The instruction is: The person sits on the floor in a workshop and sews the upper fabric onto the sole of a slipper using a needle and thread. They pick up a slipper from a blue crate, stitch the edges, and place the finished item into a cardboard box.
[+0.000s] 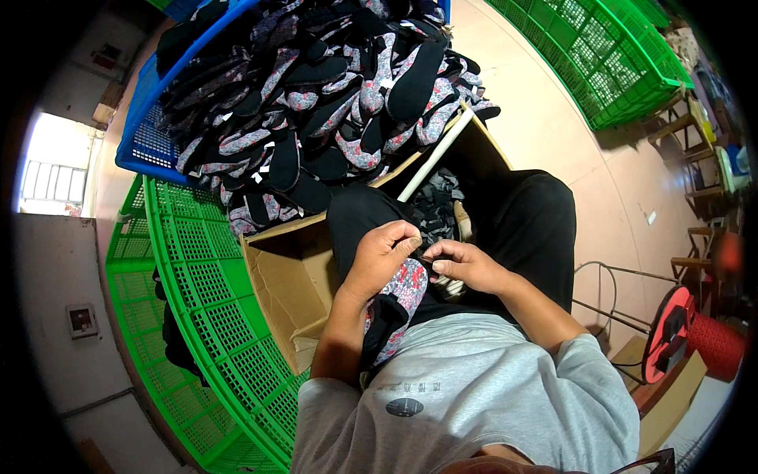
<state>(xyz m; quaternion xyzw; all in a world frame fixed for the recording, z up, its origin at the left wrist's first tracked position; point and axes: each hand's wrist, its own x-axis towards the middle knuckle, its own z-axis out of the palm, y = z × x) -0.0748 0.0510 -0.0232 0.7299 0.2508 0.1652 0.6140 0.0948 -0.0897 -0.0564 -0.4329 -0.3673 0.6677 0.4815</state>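
Note:
My left hand (383, 257) grips a floral-and-black fabric shoe upper (399, 296) that lies on my lap. My right hand (466, 265) pinches the top edge of the same piece, right beside the left fingers. Both hands meet above my black trousers (529, 221). A blue crate (142, 138) in front of me is heaped with several more floral and black fabric pieces (332, 95).
An open cardboard box (288, 276) with a white tube (434, 154) stands between my knees and holds dark scraps. Green mesh crates sit at left (205, 316) and upper right (608, 63). A red spool (683, 332) on a wire stand sits at right.

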